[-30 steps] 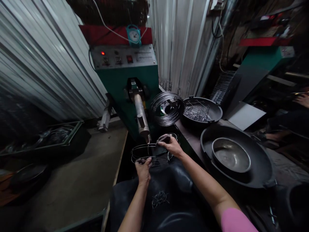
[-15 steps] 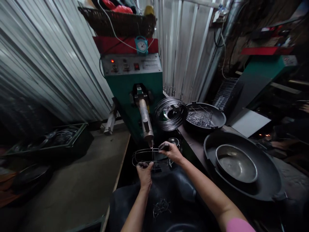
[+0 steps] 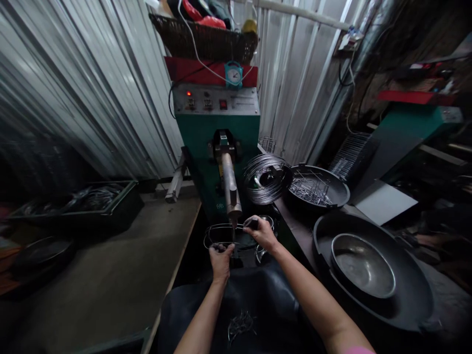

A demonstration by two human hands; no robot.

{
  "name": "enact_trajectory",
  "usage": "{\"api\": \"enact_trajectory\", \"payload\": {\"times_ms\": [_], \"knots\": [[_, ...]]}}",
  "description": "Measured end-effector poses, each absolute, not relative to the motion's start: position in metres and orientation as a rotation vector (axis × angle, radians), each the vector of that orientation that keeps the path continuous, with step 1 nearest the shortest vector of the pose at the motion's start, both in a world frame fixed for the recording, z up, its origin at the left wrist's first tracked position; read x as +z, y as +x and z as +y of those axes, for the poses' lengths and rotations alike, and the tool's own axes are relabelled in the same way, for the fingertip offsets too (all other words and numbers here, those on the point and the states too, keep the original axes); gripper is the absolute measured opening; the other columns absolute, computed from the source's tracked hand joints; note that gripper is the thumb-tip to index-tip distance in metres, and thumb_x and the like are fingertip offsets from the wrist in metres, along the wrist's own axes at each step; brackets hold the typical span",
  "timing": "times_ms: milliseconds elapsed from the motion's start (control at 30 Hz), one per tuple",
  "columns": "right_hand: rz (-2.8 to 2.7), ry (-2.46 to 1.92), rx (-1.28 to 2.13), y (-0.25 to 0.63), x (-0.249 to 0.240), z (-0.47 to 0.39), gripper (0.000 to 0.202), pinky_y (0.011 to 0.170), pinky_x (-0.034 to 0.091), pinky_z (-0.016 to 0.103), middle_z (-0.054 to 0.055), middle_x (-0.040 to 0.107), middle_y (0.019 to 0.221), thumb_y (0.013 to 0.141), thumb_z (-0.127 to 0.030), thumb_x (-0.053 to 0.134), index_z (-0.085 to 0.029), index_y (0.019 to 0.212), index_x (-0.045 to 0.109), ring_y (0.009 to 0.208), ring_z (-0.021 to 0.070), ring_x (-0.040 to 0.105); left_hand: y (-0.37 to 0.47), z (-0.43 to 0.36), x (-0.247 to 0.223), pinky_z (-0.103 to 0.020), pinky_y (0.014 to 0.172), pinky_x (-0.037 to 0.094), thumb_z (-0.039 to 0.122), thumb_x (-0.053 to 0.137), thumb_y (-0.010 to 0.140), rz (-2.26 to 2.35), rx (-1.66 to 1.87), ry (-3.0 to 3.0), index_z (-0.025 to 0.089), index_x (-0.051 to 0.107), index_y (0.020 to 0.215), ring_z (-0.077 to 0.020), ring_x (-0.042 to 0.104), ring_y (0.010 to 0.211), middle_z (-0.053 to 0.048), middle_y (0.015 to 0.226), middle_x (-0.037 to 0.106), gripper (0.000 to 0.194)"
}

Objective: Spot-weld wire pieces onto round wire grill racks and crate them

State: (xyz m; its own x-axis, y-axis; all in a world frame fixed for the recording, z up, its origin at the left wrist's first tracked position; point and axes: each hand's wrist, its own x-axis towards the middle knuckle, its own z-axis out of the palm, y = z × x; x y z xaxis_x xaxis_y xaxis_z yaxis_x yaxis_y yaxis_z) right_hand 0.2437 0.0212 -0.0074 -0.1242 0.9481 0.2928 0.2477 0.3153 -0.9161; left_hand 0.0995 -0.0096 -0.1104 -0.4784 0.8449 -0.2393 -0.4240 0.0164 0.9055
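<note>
A bent wire frame (image 3: 223,226) with rounded ends lies under the tip of the spot welder's electrode arm (image 3: 230,184). My left hand (image 3: 220,263) closes on the frame's near wire from below, its fingertips dark. On the right, my right hand (image 3: 262,233) pinches the frame's far wire beside the electrode tip, with dark covering on the fingers. Whether a smaller wire piece is also in the right fingers cannot be made out. A pile of short bent wires (image 3: 240,325) rests on the dark apron (image 3: 199,307) over my lap.
Behind stands the green welding machine (image 3: 217,132) with its lit panel. To the right are a wire coil (image 3: 263,179), a pan of wire pieces (image 3: 344,189) and a large pan (image 3: 413,305) bearing a metal bowl (image 3: 363,265). A co-worker's hand (image 3: 429,241) shows far right.
The view has shifted, so the machine appears farther right. A small bright glow at the electrode tip is gone. Both hands still hold the wire frame in much the same place.
</note>
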Motion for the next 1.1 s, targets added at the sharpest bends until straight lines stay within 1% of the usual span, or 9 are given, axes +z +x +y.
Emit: {"api": "enact_trajectory", "payload": {"times_ms": [133, 267, 367, 467, 567, 667, 833, 1000, 1100], "knots": [[-1.488, -1.117, 0.975, 0.239, -0.003, 0.019, 0.017, 0.071, 0.045, 0.029, 0.0, 0.064, 0.073, 0.065, -0.031, 0.069, -0.019, 0.076, 0.063, 0.07, 0.0161, 0.058, 0.1, -0.015, -0.102, -0.02, 0.053, 0.044, 0.022, 0.081, 0.047, 1.252, 1.606, 0.455, 0.022, 0.039, 0.086, -0.0069, 0.049, 0.061, 0.007, 0.074, 0.043, 0.057], [-0.955, -0.998, 1.078, 0.255, 0.0, 0.011, 0.019, 0.076, 0.048, 0.033, 0.003, 0.067, 0.08, 0.064, -0.031, 0.066, -0.018, 0.076, 0.06, 0.077, 0.0183, 0.061, 0.099, -0.018, -0.094, -0.02, 0.051, 0.044, 0.021, 0.08, 0.048, 1.253, 1.609, 0.449, 0.022, 0.038, 0.082, -0.0064, 0.048, 0.058, 0.008, 0.073, 0.043, 0.054], [-0.771, -0.97, 1.028, 0.278, -0.003, 0.0, 0.017, 0.071, 0.049, 0.033, 0.0, 0.065, 0.074, 0.063, -0.027, 0.062, -0.02, 0.076, 0.055, 0.073, 0.0189, 0.062, 0.097, -0.02, -0.094, -0.024, 0.056, 0.048, 0.02, 0.079, 0.047, 1.189, 1.594, 0.373, 0.021, 0.04, 0.079, -0.0072, 0.049, 0.061, 0.008, 0.071, 0.043, 0.05], [-0.983, -1.137, 0.877, 0.295, -0.006, -0.009, 0.019, 0.07, 0.049, 0.032, -0.002, 0.061, 0.069, 0.063, -0.024, 0.061, -0.021, 0.081, 0.056, 0.069, 0.0177, 0.06, 0.093, -0.023, -0.1, -0.036, 0.066, 0.053, 0.021, 0.076, 0.051, 1.066, 1.552, 0.198, 0.018, 0.045, 0.074, -0.0072, 0.048, 0.061, 0.008, 0.07, 0.046, 0.039], [-1.414, -1.24, 0.712, 0.295, -0.003, -0.011, 0.02, 0.076, 0.047, 0.032, 0.002, 0.064, 0.081, 0.071, -0.028, 0.062, -0.02, 0.088, 0.062, 0.079, 0.0189, 0.06, 0.091, -0.028, -0.105, -0.047, 0.074, 0.053, 0.021, 0.072, 0.053, 0.986, 1.547, 0.063, 0.017, 0.051, 0.071, -0.0062, 0.045, 0.059, 0.008, 0.068, 0.048, 0.029], [-1.783, -1.221, 0.574, 0.283, 0.005, -0.007, 0.024, 0.077, 0.047, 0.031, 0.006, 0.064, 0.09, 0.075, -0.032, 0.064, -0.02, 0.095, 0.065, 0.084, 0.0195, 0.06, 0.089, -0.031, -0.11, -0.053, 0.076, 0.051, 0.02, 0.073, 0.051, 0.948, 1.552, 0.019, 0.016, 0.053, 0.068, -0.0069, 0.046, 0.059, 0.007, 0.067, 0.05, 0.027], [-2.181, -1.228, 0.427, 0.265, 0.014, -0.004, 0.023, 0.074, 0.049, 0.029, 0.008, 0.063, 0.095, 0.077, -0.028, 0.066, -0.019, 0.099, 0.065, 0.083, 0.019, 0.061, 0.082, -0.035, -0.117, -0.054, 0.078, 0.05, 0.019, 0.075, 0.049, 0.863, 1.584, 0.018, 0.017, 0.051, 0.067, -0.0078, 0.049, 0.062, 0.007, 0.068, 0.052, 0.03], [-2.358, -1.16, 0.348, 0.254, 0.019, -0.02, 0.023, 0.073, 0.049, 0.029, 0.008, 0.062, 0.095, 0.077, -0.025, 0.066, -0.02, 0.1, 0.065, 0.085, 0.0191, 0.059, 0.073, -0.046, -0.121, -0.05, 0.079, 0.049, 0.019, 0.075, 0.049, 0.828, 1.639, 0.039, 0.021, 0.052, 0.082, -0.0118, 0.056, 0.07, 0.007, 0.073, 0.057, 0.04], [-2.404, -1.112, 0.319, 0.25, 0.019, -0.032, 0.024, 0.072, 0.049, 0.029, 0.007, 0.061, 0.094, 0.076, -0.02, 0.065, -0.021, 0.1, 0.064, 0.085, 0.0194, 0.057, 0.068, -0.053, -0.121, -0.046, 0.082, 0.048, 0.019, 0.076, 0.051, 0.809, 1.642, 0.064, 0.022, 0.052, 0.085, -0.0124, 0.058, 0.075, 0.005, 0.078, 0.058, 0.041]]}}
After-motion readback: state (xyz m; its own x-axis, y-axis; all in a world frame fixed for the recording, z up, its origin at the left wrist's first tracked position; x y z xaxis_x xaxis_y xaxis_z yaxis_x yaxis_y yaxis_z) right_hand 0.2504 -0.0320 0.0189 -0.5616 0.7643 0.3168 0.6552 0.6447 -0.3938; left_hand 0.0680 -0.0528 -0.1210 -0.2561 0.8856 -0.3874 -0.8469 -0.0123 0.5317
